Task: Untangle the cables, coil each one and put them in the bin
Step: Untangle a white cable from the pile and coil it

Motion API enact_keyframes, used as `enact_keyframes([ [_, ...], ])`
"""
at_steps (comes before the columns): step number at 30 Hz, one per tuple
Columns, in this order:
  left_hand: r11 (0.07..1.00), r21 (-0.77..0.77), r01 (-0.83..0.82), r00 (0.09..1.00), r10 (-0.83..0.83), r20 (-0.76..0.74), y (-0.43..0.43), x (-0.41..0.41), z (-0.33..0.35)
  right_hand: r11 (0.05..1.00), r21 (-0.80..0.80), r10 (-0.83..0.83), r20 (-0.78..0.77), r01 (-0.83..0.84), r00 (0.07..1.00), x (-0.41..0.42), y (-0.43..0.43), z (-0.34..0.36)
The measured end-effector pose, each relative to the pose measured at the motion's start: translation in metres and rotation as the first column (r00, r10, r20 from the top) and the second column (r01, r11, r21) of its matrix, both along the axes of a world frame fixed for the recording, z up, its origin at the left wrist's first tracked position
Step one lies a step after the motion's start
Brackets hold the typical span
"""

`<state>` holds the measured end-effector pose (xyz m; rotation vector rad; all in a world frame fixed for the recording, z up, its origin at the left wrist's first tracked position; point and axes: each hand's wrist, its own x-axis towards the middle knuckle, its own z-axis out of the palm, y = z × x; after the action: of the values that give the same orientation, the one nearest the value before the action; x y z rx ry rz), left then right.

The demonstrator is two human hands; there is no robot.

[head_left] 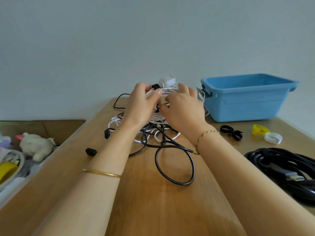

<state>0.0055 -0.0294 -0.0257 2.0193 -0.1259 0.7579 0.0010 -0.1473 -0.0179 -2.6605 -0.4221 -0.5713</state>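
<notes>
Left hand (141,104) and right hand (185,109) grip white coil (170,90) near the table (153,210) far edge, beside bin (247,103).

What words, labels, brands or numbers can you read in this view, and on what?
None: no text is legible in this view.
Blue bin: plain walls, no label showing.
White plug on the white cable coil gripped by left hand and right hand: no print visible.
Connector on the black coiled cable at right: blurred, nothing legible.
Clutter at far left: too blurred to read.
</notes>
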Motion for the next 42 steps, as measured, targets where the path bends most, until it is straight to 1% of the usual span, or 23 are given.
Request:
enact_keyframes([
  [8,1.000,0.002,-0.015,1.000,0.015,-0.001,-0.006,0.001,-0.003,0.998,0.059,-0.009,-0.102,0.015,0.995,0.007,0.000,-0.009],
  [11,1.000,0.007,-0.010,1.000,0.010,-0.006,-0.007,0.001,-0.003,0.987,0.162,0.014,-0.146,0.010,0.989,0.006,0.001,-0.011],
  [16,1.000,0.019,-0.002,1.000,0.002,-0.011,-0.012,-0.001,-0.002,0.935,0.354,0.046,-0.200,0.028,0.979,0.006,0.004,-0.014],
  [20,0.999,0.050,0.005,1.000,-0.004,-0.008,-0.017,-0.002,-0.002,0.891,0.448,0.011,-0.189,0.077,0.982,0.007,0.005,-0.016],
  [24,0.994,0.112,-0.005,1.000,0.005,0.002,-0.015,-0.005,0.001,0.845,0.531,0.039,-0.171,0.058,0.985,0.007,0.007,-0.017],
  [27,0.994,0.111,-0.004,1.000,0.004,0.001,-0.014,-0.005,0.002,0.867,0.497,0.029,-0.131,0.041,0.991,0.007,0.009,-0.019],
  [30,0.993,0.119,-0.013,1.000,0.013,-0.001,-0.015,-0.006,0.003,0.893,0.449,0.041,-0.145,0.029,0.989,0.008,0.007,-0.018],
  [32,0.994,0.112,-0.018,1.000,0.019,-0.011,-0.015,-0.007,0.003,0.862,0.507,0.099,-0.174,0.003,0.980,0.008,0.006,-0.017],
  [34,0.994,0.104,-0.024,1.000,0.026,-0.011,-0.014,-0.007,0.004,0.834,0.551,0.132,-0.171,-0.016,0.976,0.008,0.007,-0.016],
  [39,0.998,0.064,-0.012,1.000,0.013,-0.020,-0.016,-0.006,0.004,0.816,0.579,0.083,-0.098,-0.010,0.992,0.012,0.007,-0.020],
  [42,0.997,0.072,-0.022,1.000,0.024,-0.018,-0.014,-0.006,0.005,0.813,0.580,0.136,-0.116,-0.044,0.984,0.016,0.008,-0.020],
])
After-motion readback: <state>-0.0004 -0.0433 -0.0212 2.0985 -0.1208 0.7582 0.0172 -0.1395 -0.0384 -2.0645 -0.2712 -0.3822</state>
